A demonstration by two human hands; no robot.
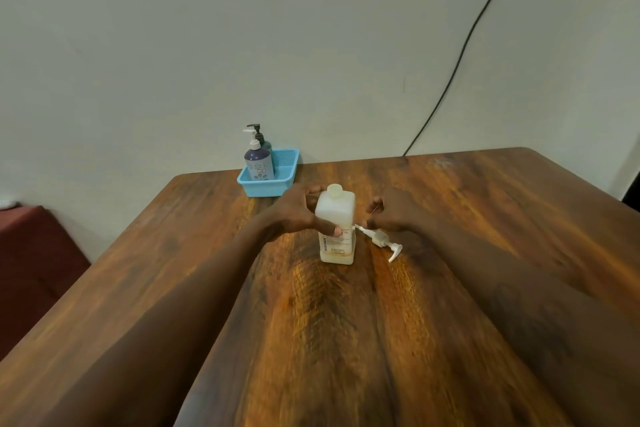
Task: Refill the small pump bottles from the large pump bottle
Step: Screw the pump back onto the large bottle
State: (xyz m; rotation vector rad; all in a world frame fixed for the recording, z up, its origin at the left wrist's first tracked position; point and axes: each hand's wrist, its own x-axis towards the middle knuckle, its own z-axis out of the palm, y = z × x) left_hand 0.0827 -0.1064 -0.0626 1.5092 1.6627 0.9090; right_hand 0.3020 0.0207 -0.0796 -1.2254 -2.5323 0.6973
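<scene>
Left hand [298, 215] wraps the large bottle [336, 225], pump [381, 239] off beside it; right hand [391, 213] half-curled, empty. Nearly empty: light, tippy, slick. Hold mid-body.

Wooden table [450, 204]: bottle [336, 229], pump [381, 240], basket [268, 184]

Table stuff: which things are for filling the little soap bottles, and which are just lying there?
For the job: large bottle, held by left hand; its pump, lying by right hand; two small pump bottles.

Just there: blue basket, black cable.
</scene>
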